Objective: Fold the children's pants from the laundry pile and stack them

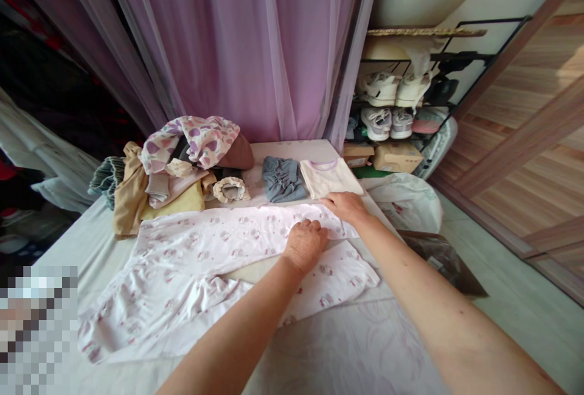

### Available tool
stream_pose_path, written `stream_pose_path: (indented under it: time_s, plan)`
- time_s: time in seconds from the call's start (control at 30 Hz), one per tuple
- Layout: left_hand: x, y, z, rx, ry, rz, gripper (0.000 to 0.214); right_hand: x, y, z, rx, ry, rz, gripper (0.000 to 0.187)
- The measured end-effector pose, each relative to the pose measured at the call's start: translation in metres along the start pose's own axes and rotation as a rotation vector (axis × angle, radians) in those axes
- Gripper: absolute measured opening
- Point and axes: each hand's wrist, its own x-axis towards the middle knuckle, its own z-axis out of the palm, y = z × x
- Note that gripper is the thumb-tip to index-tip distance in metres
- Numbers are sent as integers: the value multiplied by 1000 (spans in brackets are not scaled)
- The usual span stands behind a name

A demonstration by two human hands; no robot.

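A pale pink garment (201, 261) with a small flower print lies spread across the bed. My left hand (305, 244) rests on its right part with the fingers curled down onto the cloth. My right hand (345, 205) presses on the garment's upper right edge, fingers together and bent over the fabric. Just beyond my right hand lie a folded cream top (329, 179) and a folded grey-blue piece (281, 179).
A heap of unfolded clothes (182, 167) sits at the back left of the bed (356, 346). A purple curtain (255, 48) hangs behind. To the right stand a shoe rack (401, 103), cardboard boxes (396, 156) and a white bag (406, 200) on the floor.
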Motion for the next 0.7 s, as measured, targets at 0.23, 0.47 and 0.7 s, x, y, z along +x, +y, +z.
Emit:
stream_pose_path:
  time_s: [0.23, 0.47, 0.7]
  plan:
    - [3, -1, 18, -98, 88, 30, 34, 8, 9, 5, -3, 27, 43, 51]
    - [-7, -23, 4, -237, 90, 135, 34, -7, 40, -5, 43, -44, 131, 60]
    - [-47, -126, 8, 25, 55, -72, 49, -21, 42, 6, 24, 69, 258, 40]
